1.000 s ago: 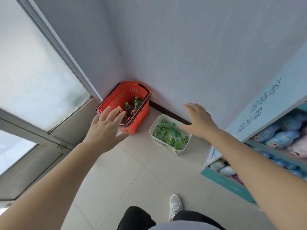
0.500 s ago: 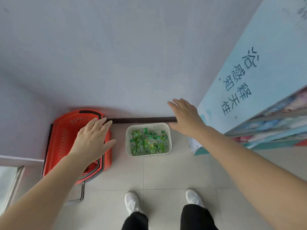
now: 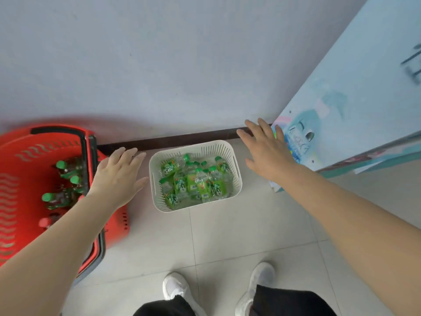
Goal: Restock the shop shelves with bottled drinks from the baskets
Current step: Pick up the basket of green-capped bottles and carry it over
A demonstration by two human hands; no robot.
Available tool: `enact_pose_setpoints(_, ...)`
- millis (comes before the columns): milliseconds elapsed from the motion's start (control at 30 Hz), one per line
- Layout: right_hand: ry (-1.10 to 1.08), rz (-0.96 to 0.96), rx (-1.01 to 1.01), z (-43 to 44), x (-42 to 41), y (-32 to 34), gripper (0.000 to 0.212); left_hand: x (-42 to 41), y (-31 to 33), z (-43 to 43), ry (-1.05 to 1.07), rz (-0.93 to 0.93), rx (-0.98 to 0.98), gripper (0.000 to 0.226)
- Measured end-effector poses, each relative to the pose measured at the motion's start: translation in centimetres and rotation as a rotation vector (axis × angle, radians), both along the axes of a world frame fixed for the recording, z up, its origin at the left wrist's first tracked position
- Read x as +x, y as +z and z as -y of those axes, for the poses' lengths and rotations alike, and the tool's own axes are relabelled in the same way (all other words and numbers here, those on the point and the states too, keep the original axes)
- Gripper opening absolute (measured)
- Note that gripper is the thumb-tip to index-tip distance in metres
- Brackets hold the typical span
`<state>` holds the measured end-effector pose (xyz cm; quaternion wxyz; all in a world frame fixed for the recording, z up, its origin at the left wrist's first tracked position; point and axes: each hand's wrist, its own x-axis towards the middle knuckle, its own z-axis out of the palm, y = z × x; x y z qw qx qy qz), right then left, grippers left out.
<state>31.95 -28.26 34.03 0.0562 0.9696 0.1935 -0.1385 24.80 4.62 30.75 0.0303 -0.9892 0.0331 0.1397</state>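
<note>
**Both hands empty over the baskets, nothing picked up yet**

Far left of your left fingers sits the red basket (image 3: 16, 156), black handle (image 3: 84, 160) folded along its rim; the dark bottles with green caps (image 3: 68, 172) lie in it, just left of your wrist; your left hand (image 3: 116, 176) hangs flat, fingers straight and a bit spread, holding nothing, fingertips aimed at the skirting board (image 3: 182, 139); right beside that thumb is the white basket (image 3: 237, 179) on the floor (image 3: 227, 236), and the green-label bottles (image 3: 196, 184) are heaped in it on their sides, so that stock sits between your two hands; your right hand (image 3: 268, 153) is open too, fingers splayed, empty; its little-finger side looks very near the shelf unit (image 3: 341, 87), can't tell if it touches.

What I'd watch, just my guess: lift the white one by the rim with fingertips only and it can tip, then the loose heap slides to the low end; pull one bottle from under the pile and the others may roll; your right knuckles could knock the shelf panel going up; your left forearm could catch the red basket's handle.
</note>
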Motion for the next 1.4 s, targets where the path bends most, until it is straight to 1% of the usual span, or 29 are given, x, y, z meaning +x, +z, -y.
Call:
enact_pose_setpoints(167,-0.037,-0.016,0.022,0.7,0.4,-13.9,0.071,-0.2,-13.5,0.0,0.092,-0.031,-0.007,0.069)
enact_pose_setpoints(333,-0.11,-0.047,0.029,1.6,1.1,-26.8,0.075,0.4,-24.6,-0.3,0.226,-0.041,-0.053,0.069)
enact_pose_setpoints(433,-0.19,-0.045,0.104,1.7,1.7,-32.2,0.081,1.0,-29.3,-0.2,0.338,-0.035,-0.103,0.072)
enact_pose_setpoints(500,-0.271,-0.022,0.242,1.5,1.7,-34.5,0.083,1.1,-31.6,0.2,0.456,-0.025,-0.23,0.075)
enact_pose_setpoints(567,-0.39,-0.021,0.462,1.0,1.7,-35.9,0.083,1.1,-32.8,0.6,0.556,0.032,-0.359,0.075)
enact_pose_setpoints(633,-0.489,-0.022,0.623,0.4,1.5,-36.7,0.084,0.7,-33.3,1.1,0.575,0.186,-0.462,0.067)
enact_pose_setpoints(700,-0.545,-0.009,0.653,-0.1,1.3,-37.0,0.082,0.3,-33.0,1.6,0.594,0.317,-0.541,0.06)
enact_pose_setpoints(767,-0.615,0.002,0.662,-0.1,1.7,-37.2,0.074,0.3,-32.7,1.6,0.687,0.376,-0.609,0.062)
enact_pose_setpoints(833,-0.71,-0.034,0.728,-0.2,2.5,-37.0,0.056,1.2,-32.9,1.1,0.92,0.343,-0.756,0.065)
enact_pose_setpoints(867,-0.773,-0.075,0.815,-0.2,2.9,-36.8,0.046,1.7,-32.7,0.9,1.043,0.299,-0.863,0.063)
enact_pose_setpoints(900,-0.83,-0.117,0.919,-0.2,3.4,-36.4,0.038,2.1,-32.6,0.6,1.118,0.248,-0.945,0.055)
enact_pose_setpoints(933,-0.88,-0.16,1.003,-0.3,3.6,-36.1,0.033,2.4,-32.5,0.5,1.132,0.207,-0.983,0.045)
enact_pose_setpoints(1000,-0.92,-0.208,1.064,-0.4,3.6,-35.6,0.032,2.5,-32.3,0.4,1.098,0.184,-1.023,0.032)
enact_pose_setpoints(1100,-0.912,-0.206,1.087,-0.6,3.3,-35.4,0.04,2.3,-31.9,0.6,1.083,0.192,-1.097,0.033)
enact_pose_setpoints(1200,-0.883,-0.189,1.081,-0.9,2.9,-35.2,0.044,2.3,-31.7,0.6,1.069,0.171,-1.115,0.034)
enact_pose_setpoints(1300,-0.871,-0.183,1.109,-0.9,2.5,-35.0,0.035,2.2,-31.4,0.5,1.036,0.157,-1.129,0.036)
enact_pose_setpoints(1400,-0.897,-0.224,1.167,-0.7,2.5,-34.8,0.023,2.0,-31.0,0.4,1.056,0.133,-1.149,0.041)
